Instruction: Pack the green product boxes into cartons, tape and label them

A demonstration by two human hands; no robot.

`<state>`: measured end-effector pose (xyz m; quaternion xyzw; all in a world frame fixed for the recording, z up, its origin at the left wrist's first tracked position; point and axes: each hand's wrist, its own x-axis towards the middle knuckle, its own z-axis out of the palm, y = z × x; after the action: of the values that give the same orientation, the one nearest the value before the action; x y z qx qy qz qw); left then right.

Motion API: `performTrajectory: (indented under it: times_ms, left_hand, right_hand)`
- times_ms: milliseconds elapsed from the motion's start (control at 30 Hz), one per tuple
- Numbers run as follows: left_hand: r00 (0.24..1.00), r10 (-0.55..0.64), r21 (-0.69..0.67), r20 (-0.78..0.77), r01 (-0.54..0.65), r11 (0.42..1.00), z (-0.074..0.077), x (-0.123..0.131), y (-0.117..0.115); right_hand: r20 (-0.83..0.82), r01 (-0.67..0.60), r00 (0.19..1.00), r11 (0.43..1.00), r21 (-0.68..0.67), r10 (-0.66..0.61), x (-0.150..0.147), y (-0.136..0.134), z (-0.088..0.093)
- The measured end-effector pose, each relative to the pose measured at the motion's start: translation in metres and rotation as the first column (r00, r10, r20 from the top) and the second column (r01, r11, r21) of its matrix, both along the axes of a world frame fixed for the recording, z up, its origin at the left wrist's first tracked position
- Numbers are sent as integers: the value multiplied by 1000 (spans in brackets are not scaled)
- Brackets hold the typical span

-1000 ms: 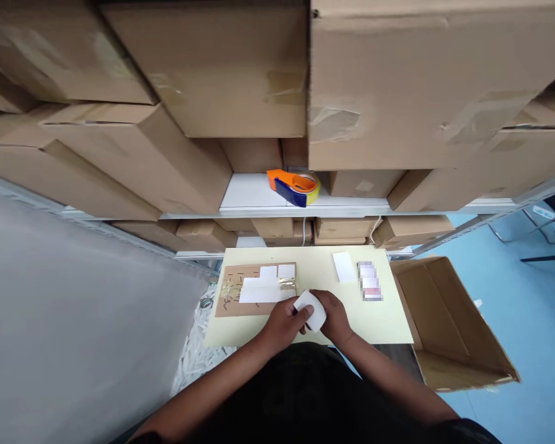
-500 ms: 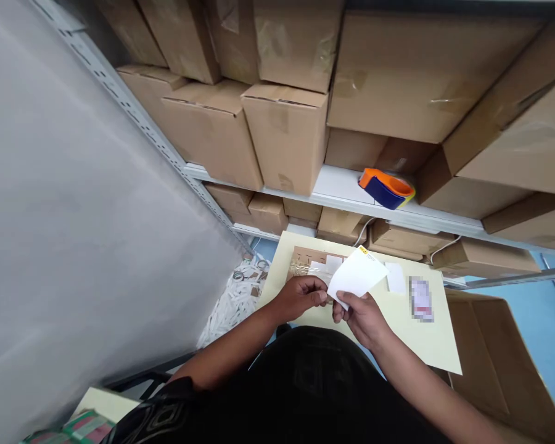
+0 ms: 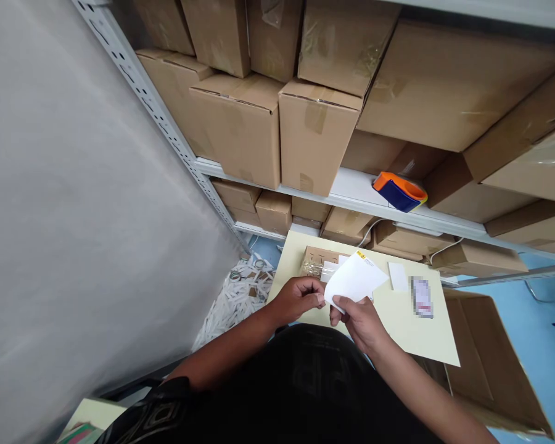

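A white paper sheet point(image 3: 357, 279) with a small yellow printed mark at its top corner is held over the table. My right hand point(image 3: 358, 317) grips its lower edge, thumb on top and fingers beneath. At the sheet's curled left corner, my left hand point(image 3: 298, 299) is closed in a pinch; the fingertips partly hide what they touch. Behind the sheet lies a shallow cardboard box point(image 3: 309, 258) with clear plastic wrap and white pieces in it, partly covered by the sheet and my hands.
The pale table point(image 3: 428, 339) also carries a white card point(image 3: 398, 276) and a blurred-out phone-like item point(image 3: 422, 297). A tape dispenser point(image 3: 400, 192) sits on the shelf among cardboard boxes point(image 3: 319, 135). Paper scraps point(image 3: 238, 296) cover the floor at left; a large open carton point(image 3: 490, 351) stands at right.
The camera view has shifted a little. My two hands stay close together at the sheet, which keeps nearly the same pose with its left edge slightly more curled.
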<state>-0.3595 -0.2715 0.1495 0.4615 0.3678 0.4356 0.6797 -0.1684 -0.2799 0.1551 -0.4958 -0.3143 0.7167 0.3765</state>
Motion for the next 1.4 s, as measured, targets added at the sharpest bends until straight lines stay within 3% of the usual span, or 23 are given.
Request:
performTrajectory:
  times_ms: [167, 433, 567, 633, 700, 767, 800, 867, 967, 1200, 1300, 1400]
  left_hand:
    - [1000, -14, 18, -19, 15, 1000, -2, -3, 1]
    - [995, -76, 42, -60, 78, 996, -4, 1, 2]
    - [996, -39, 48, -80, 42, 998, -12, 8, 3]
    - [995, 39, 45, -97, -35, 998, -17, 12, 5]
    - [983, 138, 37, -123, -134, 990, -21, 14, 7]
    - [968, 205, 25, -146, -204, 979, -24, 14, 8]
    - [964, 217, 18, -153, -217, 976, -25, 15, 9]
    - [961, 216, 21, -172, -215, 976, -27, 15, 9]
    - [954, 201, 68, -222, -190, 979, -27, 18, 6]
    - [923, 262, 80, -282, -250, 965, -37, 19, -4]
    - [886, 312, 61, -344, -311, 949, -53, 6, -11]
    - [824, 343, 66, -451, -352, 934, -75, -22, -20]
  right_hand:
    - [10, 16, 1000, 1000, 22, -16, -2, -3, -3]
    - [-36, 23, 999, 999, -49, -25, -2, -5, 0]
    - [-98, -76, 993, 985, -154, 61, 2, 2, -13]
    - [-49, -80, 996, 982, -170, 73, 8, 7, -24]
    - [155, 55, 987, 997, -60, -45, 17, 13, -35]
    - [375, 170, 894, 961, 220, -244, 26, 15, -41]
    - [431, 142, 851, 922, 359, -300, 29, 16, -41]
    - [472, -37, 851, 869, 494, -232, 29, 16, -38]
    - [454, -253, 891, 854, 454, 23, 17, 16, -30]
    - [470, -238, 882, 887, 396, 26, -10, 22, -32]
    - [464, -194, 886, 918, 346, 13, -8, 26, -38]
    - [444, -135, 896, 944, 302, -14, -1, 32, -45]
